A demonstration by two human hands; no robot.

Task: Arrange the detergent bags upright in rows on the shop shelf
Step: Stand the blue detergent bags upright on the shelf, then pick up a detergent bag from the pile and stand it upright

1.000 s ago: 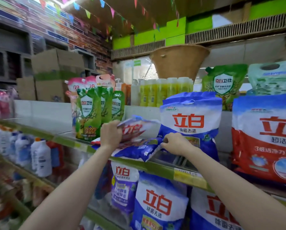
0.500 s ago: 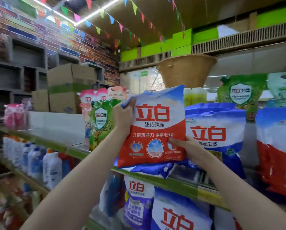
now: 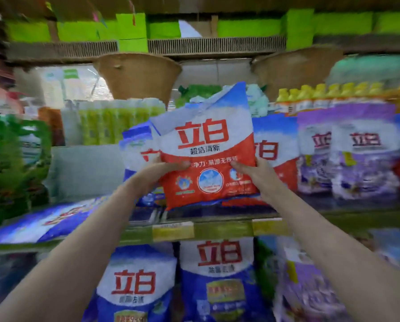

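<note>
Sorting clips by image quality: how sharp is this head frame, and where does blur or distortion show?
Head view: motion blur smears the edges, worst on the green pouches and purple bags; the red-and-white bag held by the left hand and right hand stays readable; wide-angle bending curves the shelf edge; lighting is even, with no strong glare.

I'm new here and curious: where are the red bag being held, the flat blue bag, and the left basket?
red bag [image 3: 203, 145]: head view, front logo.
flat blue bag [image 3: 43, 223]: head view, its face.
left basket [image 3: 136, 75]: head view, woven side.
</note>
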